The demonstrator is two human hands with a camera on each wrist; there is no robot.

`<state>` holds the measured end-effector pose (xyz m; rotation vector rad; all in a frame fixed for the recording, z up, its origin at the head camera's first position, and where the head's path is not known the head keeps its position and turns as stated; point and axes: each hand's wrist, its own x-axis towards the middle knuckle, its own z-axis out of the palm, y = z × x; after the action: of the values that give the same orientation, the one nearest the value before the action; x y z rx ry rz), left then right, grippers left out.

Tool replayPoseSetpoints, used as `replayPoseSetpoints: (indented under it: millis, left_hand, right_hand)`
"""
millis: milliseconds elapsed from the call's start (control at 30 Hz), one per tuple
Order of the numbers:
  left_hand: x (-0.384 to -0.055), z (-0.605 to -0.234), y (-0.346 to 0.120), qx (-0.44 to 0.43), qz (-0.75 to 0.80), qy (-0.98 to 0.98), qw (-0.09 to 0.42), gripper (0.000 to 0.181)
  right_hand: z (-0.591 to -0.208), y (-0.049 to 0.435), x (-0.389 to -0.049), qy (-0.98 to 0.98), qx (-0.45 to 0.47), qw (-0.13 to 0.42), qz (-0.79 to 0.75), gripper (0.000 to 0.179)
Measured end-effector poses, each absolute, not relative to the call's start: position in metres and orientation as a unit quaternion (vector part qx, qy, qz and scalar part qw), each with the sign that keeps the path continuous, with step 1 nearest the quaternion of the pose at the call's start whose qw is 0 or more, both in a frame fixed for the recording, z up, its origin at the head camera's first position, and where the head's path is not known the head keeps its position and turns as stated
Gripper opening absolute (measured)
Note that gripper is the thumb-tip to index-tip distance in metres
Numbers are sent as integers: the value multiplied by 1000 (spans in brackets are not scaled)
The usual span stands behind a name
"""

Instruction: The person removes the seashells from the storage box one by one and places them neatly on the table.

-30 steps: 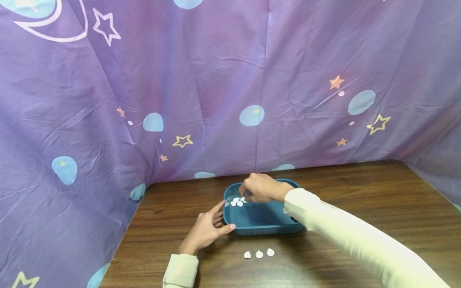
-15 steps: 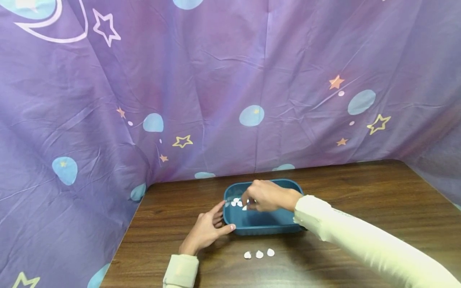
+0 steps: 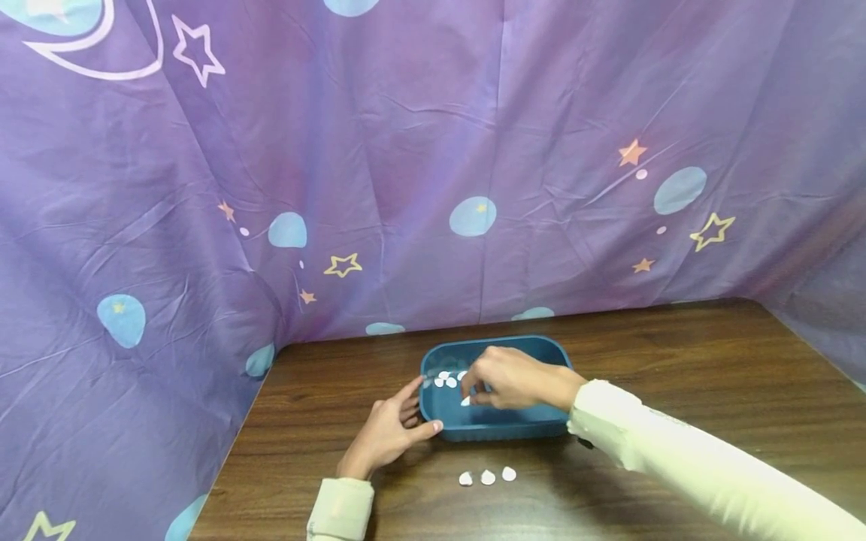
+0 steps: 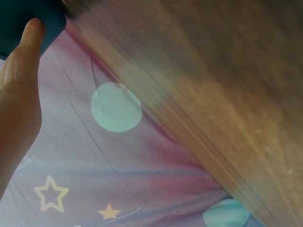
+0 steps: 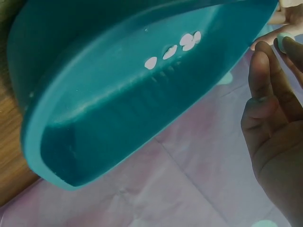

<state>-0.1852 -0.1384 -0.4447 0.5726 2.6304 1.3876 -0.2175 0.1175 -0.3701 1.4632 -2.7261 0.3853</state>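
Note:
My right hand (image 3: 513,378) is inside the blue plastic bin (image 3: 504,433), over its floor. Thumb and fingertips pinch a small white shell-like piece (image 3: 465,401), rounded with a pointed end; the right wrist view shows the same piece (image 5: 282,41) between the fingertips. Several similar white pieces (image 3: 451,382) lie at the bin's left end. My left hand (image 3: 384,434) rests against that end, thumb at the front rim and straight index finger along the left side. In the left wrist view only part of this hand (image 4: 21,80) shows, touching the bin's dark wall.
Three white pieces (image 3: 488,477) lie in a row on the brown wooden table (image 3: 325,391), in front of the bin. Behind the table hangs a purple cloth (image 3: 406,150) with stars and blue spots. A small dark object (image 3: 585,443) shows under the right cuff.
My right hand has drawn back from the white pieces at the bin's left end, rightward and toward the front, still pinching one piece. The left hand stays put.

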Motion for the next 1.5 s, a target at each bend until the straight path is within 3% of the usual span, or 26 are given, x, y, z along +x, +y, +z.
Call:
replayPoseSetpoints:
  millis: [1100,1500]
  left_hand:
    - [-184,-443,-137,183,449,873,55,87]
    - [-184,-445,-138,184,456,869,53,87]
  right_hand:
    - [-386,143,-198,-860,459,41,218,8]
    - [-389,152,-187,-853,420,-20,310,9]
